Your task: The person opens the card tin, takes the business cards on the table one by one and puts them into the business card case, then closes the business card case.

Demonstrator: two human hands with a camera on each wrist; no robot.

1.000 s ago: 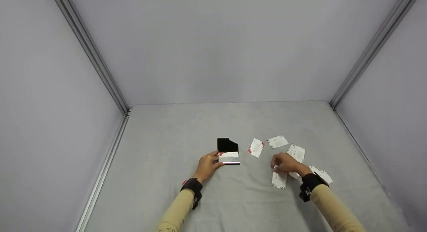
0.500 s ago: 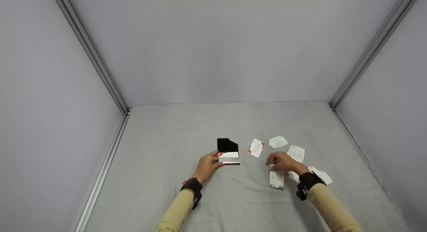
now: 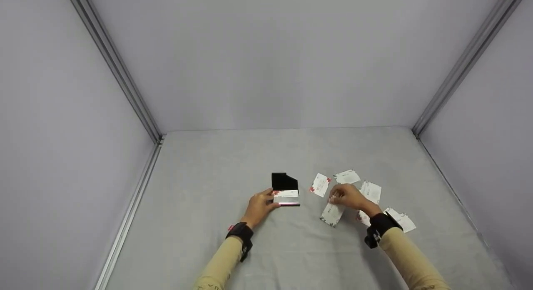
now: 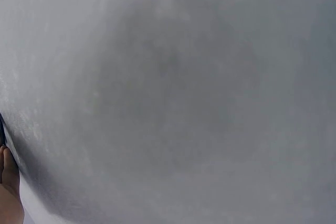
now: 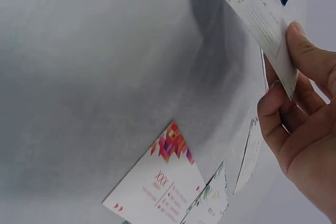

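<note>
A black card case [image 3: 285,183] stands open on the grey mat, with white cards [image 3: 286,193] in its tray. My left hand [image 3: 259,207] holds the case at its left front corner, thumb against the tray. To the right, my right hand [image 3: 347,196] pinches a white business card [image 3: 332,214] by one end and holds it lifted off the mat. In the right wrist view the held card [image 5: 257,19] sits between thumb and fingers [image 5: 310,56]. The left wrist view shows only the mat and a fingertip [image 4: 9,174].
Several loose business cards lie on the mat to the right of the case: one with red print [image 3: 320,184], one behind it [image 3: 347,177], another [image 3: 370,191] and one by my right wrist [image 3: 401,219]. Grey walls enclose the mat [image 3: 233,156] on three sides.
My right hand lifted a card from the mat and carried it left and forward, toward the case. The left hand and the case have stayed put.
</note>
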